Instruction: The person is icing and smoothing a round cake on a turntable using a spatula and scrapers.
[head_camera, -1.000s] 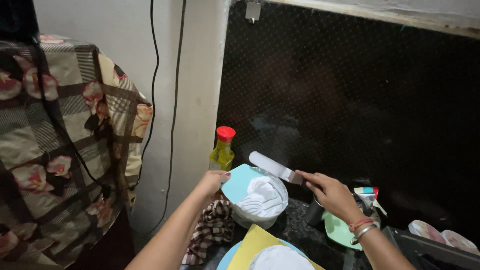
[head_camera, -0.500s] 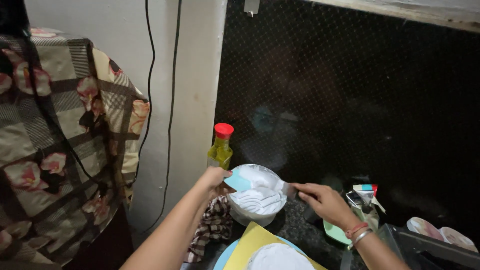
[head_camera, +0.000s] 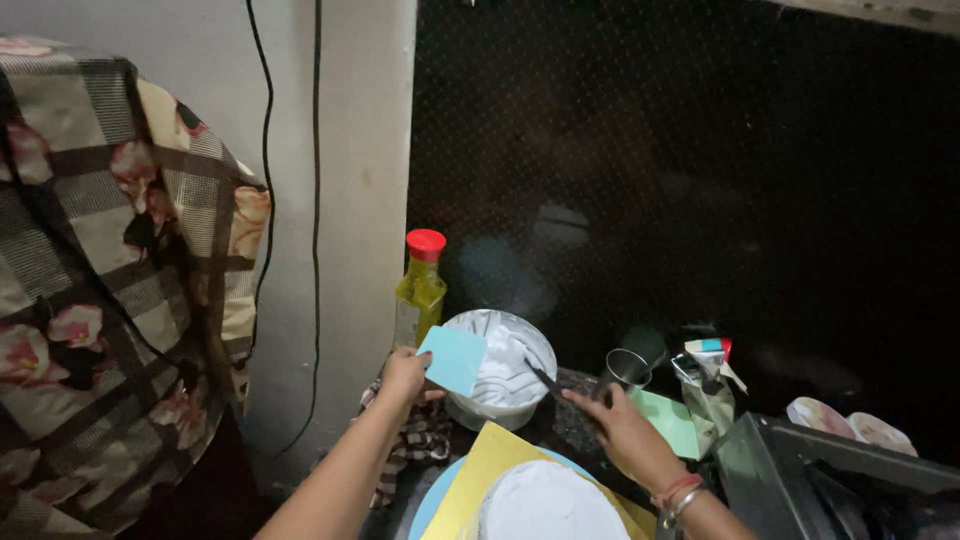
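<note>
My left hand holds a light blue flat scraper upright beside a white bowl of white cream. My right hand grips the handle of a metal spatula whose blade dips into the bowl's cream from the right. In front of both hands, at the bottom edge, a white frosted cake sits on a yellow board over a blue round plate. Red bangles circle my right wrist.
A yellow oil bottle with a red cap stands behind the bowl. A steel cup, a small carton and a green card lie to the right, beside a dark box. A checked floral cloth hangs at left.
The spatula, held level above the bowl a second ago, has come down into the cream. The blue scraper has moved from over the bowl to its left side.
</note>
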